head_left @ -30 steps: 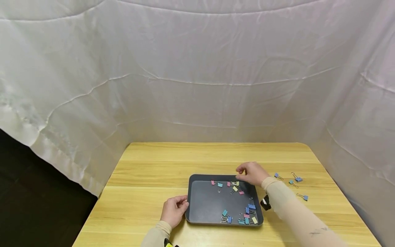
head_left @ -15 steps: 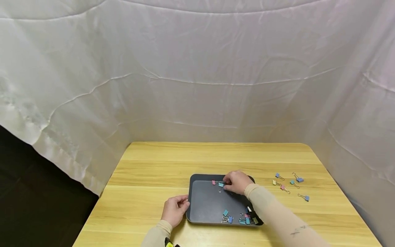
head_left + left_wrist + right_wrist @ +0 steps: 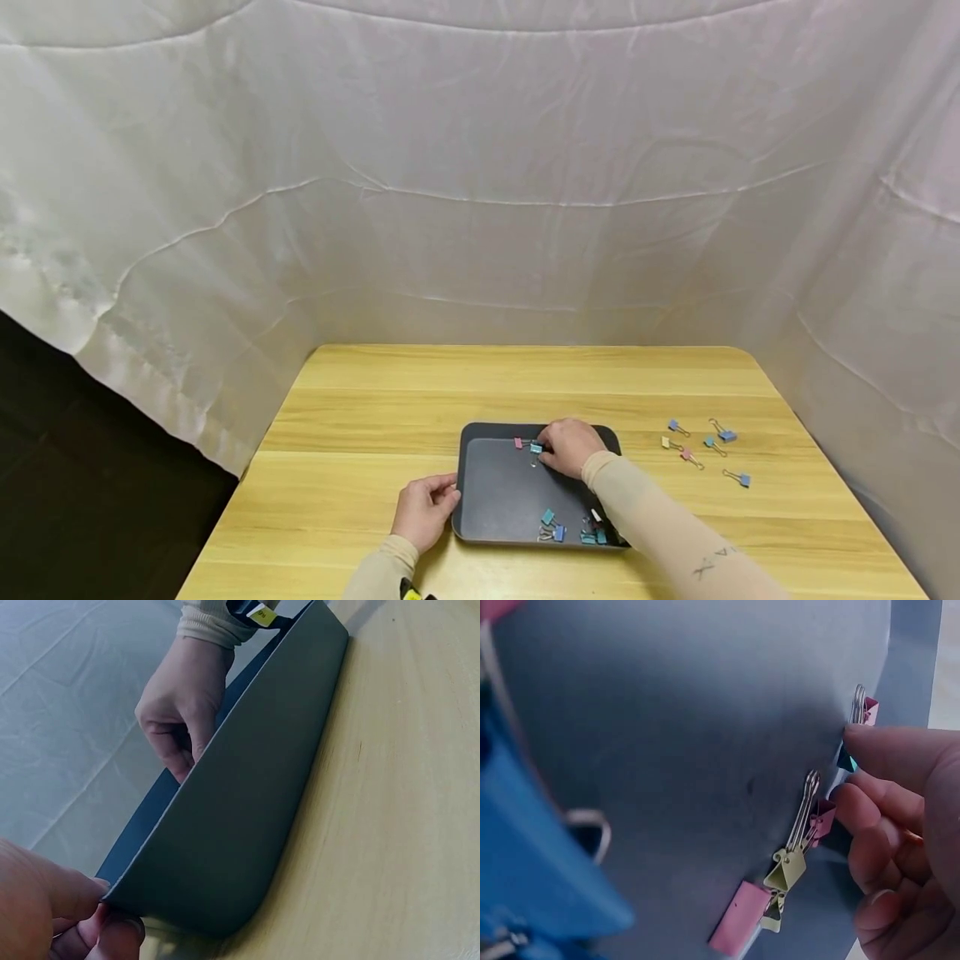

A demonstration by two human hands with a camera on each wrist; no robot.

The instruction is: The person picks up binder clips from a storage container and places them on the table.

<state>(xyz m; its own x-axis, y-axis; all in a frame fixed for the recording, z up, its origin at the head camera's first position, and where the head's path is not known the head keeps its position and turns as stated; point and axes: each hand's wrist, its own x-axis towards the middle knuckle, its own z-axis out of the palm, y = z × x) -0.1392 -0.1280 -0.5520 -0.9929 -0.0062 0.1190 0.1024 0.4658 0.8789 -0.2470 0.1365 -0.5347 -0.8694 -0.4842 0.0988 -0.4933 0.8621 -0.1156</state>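
Observation:
My left hand [image 3: 425,512] pinches the left rim of a dark grey tray [image 3: 495,508]; in the left wrist view, its thumb and fingers [image 3: 120,937] meet at the tray's corner. My right hand [image 3: 572,448] is low inside the tray at the far side. A teal binder clip [image 3: 846,760] lies between its thumb and curled fingers, which stand apart. Just beyond is a pink binder clip [image 3: 518,443]. In the right wrist view, yellow binder clips [image 3: 787,870] and pink ones [image 3: 739,918] lie close by the fingers; the head view hides them under the hand.
Teal and blue binder clips [image 3: 559,533] lie along the tray's near side, partly covered by the right sleeve. On the wooden table [image 3: 360,417], several loose clips, including a blue one [image 3: 725,435] and a yellow one [image 3: 670,443], lie right of the tray. Pale curtains [image 3: 480,250] surround the table.
My right hand has moved left and down from the tray's far right rim to the teal clip. A yellow and a pink clip now show on the table. The left hand stays put.

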